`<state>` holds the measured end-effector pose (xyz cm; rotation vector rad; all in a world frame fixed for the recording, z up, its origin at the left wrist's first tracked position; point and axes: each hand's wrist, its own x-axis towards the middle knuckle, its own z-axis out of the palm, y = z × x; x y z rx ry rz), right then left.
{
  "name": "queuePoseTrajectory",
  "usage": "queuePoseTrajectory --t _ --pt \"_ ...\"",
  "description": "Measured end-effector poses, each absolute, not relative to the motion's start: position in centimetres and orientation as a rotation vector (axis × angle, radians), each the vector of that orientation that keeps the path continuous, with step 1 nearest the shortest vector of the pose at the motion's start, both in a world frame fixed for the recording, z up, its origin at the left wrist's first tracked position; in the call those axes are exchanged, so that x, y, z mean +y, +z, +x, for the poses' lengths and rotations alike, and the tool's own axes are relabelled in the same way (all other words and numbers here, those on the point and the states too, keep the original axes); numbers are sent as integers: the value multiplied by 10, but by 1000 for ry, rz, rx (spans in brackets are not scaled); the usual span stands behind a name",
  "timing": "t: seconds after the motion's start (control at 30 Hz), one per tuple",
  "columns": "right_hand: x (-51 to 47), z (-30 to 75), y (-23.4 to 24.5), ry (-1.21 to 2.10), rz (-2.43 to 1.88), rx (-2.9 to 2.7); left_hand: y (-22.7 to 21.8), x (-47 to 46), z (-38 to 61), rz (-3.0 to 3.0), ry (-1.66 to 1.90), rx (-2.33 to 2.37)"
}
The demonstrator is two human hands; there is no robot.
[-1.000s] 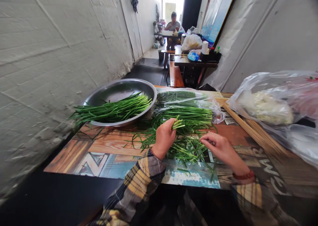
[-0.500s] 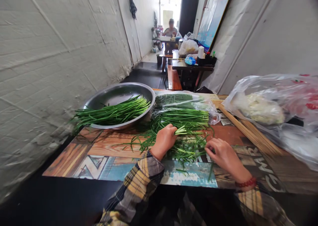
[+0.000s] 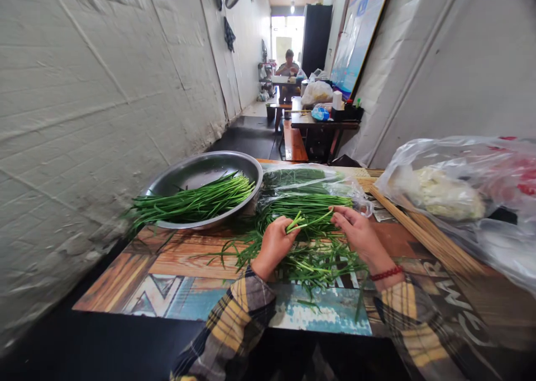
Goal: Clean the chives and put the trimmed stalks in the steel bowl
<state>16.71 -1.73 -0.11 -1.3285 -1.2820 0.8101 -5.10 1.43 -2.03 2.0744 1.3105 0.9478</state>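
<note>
My left hand (image 3: 274, 247) is closed round a small bunch of garlic chives (image 3: 296, 220), their pale ends poking out toward the right. Between the thumb and fingers of my right hand (image 3: 359, 237) is the tip of a single chive stalk (image 3: 320, 218) that stretches over from that bunch. Just behind both hands lies a thick pile of chives (image 3: 305, 202) on an opened plastic bag (image 3: 335, 177). Loose leaves and scraps (image 3: 322, 261) are scattered below and between my hands. More chives (image 3: 205, 198) rest in a steel bowl (image 3: 180, 174) to the left, their green ends hanging over its rim.
Wooden sticks (image 3: 422, 230) lie at the right beside plastic bags (image 3: 419, 157) holding something whitish. The patterned tabletop (image 3: 184, 252) ends close to me. Farther off are another table (image 3: 322, 125), a bench (image 3: 294, 141) and a seated person (image 3: 288, 68). A wall (image 3: 84, 118) runs along the left.
My right hand has moved up and inward from the table's right side and now pinches a chive stalk at my left hand's bunch. The camera view has tilted up slightly.
</note>
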Motion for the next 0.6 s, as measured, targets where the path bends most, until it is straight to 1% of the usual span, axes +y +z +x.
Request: queuePoseTrajectory --t 0.13,0.27,0.4,0.5,0.6 --pt "1 154 -8 872 -1275 -1150 -20 13 -50 2046 980 1309" --pt "3 152 -17 994 -1255 -1021 -17 12 -50 1961 1157 1290" --pt "-2 148 -18 1052 -1239 -1014 -10 10 -50 1882 1302 1193" --pt "-7 143 -15 1050 -1226 -1092 -8 7 -48 1903 1280 1121" --pt "-10 138 -14 1005 -1221 -1203 -8 3 -45 1980 1152 1067"
